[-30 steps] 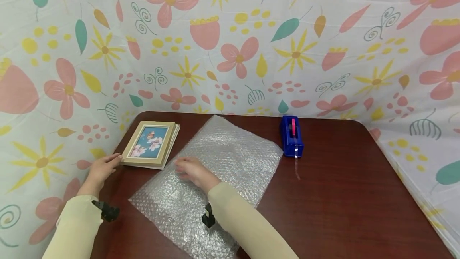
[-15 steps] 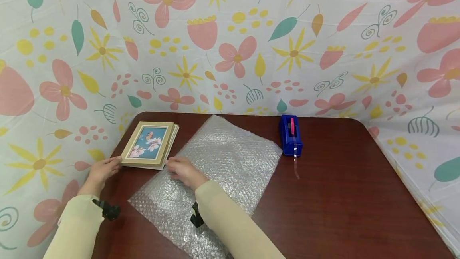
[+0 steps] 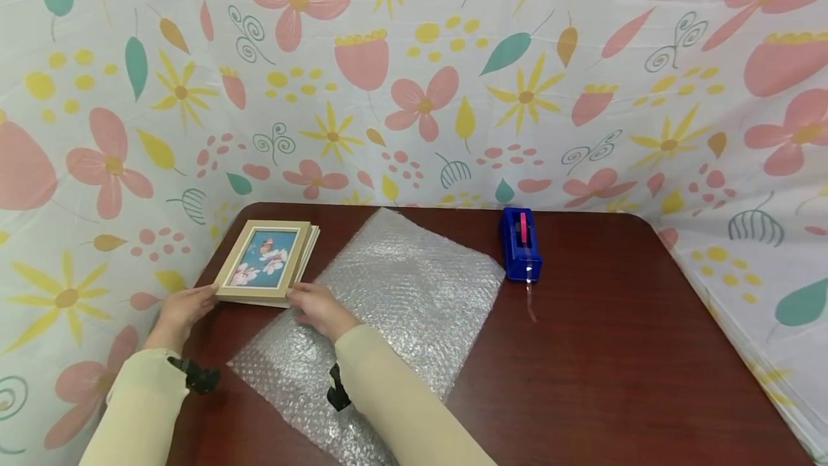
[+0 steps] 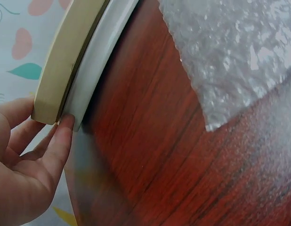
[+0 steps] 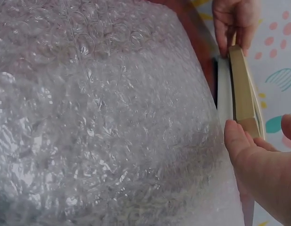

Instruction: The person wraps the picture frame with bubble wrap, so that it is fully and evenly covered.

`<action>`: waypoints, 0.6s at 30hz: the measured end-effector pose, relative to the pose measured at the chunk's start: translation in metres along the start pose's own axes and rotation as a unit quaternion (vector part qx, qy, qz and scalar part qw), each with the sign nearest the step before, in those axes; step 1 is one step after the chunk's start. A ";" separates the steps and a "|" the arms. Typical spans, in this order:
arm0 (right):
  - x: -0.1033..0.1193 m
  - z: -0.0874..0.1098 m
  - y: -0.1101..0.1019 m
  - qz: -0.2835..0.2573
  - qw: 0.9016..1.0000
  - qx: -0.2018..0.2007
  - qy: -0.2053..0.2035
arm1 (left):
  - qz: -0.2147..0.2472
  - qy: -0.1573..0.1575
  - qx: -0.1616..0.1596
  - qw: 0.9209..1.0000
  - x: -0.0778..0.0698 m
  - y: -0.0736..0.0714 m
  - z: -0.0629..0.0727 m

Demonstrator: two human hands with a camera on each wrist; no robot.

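A gold picture frame (image 3: 261, 257) with a blue flower picture lies on a white frame (image 3: 312, 244) at the table's left side. My left hand (image 3: 184, 313) pinches the gold frame's near left corner, with digits on both faces in the left wrist view. My right hand (image 3: 320, 308) is at the near right corner. In the right wrist view its extended fingers (image 5: 237, 139) touch the frames' edge, while the thumb stands apart. Beneath my right arm a sheet of bubble wrap (image 3: 414, 272) lies flat, its left edge beside the frames.
A blue tape dispenser (image 3: 520, 244) with a strip of clear tape hanging from its front stands right of the bubble wrap. The dark red wooden table (image 3: 601, 336) meets a flower-printed cloth (image 3: 414, 92) at the back and sides.
My right hand has moved left across the bubble wrap to the frames' near right corner. The left hand stays at the left corner, and the frames look unmoved.
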State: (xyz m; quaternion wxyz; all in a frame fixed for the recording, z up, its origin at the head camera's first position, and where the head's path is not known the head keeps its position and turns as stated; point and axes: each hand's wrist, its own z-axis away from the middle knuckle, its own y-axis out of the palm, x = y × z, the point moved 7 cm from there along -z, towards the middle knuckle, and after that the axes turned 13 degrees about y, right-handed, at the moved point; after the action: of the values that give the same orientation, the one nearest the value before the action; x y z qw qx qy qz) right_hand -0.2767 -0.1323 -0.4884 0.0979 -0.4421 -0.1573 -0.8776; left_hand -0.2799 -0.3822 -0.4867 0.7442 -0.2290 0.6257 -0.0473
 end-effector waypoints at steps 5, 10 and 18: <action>-0.003 0.000 0.001 0.002 1.000 -0.002 0.014 | 0.039 0.006 -0.005 0.999 -0.004 0.001 0.003; -0.004 0.000 0.002 -0.014 1.000 -0.006 0.014 | 0.055 0.012 -0.013 0.998 -0.004 0.006 0.005; -0.005 -0.002 0.001 -0.061 0.998 0.000 0.005 | 0.068 0.004 -0.020 0.997 -0.002 0.005 0.015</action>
State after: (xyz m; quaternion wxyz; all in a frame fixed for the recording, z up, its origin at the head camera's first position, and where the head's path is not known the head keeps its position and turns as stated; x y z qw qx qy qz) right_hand -0.2745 -0.1341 -0.4931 0.0452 -0.4272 -0.1838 -0.8841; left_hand -0.2674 -0.3730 -0.4852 0.7382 -0.2004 0.6440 0.0153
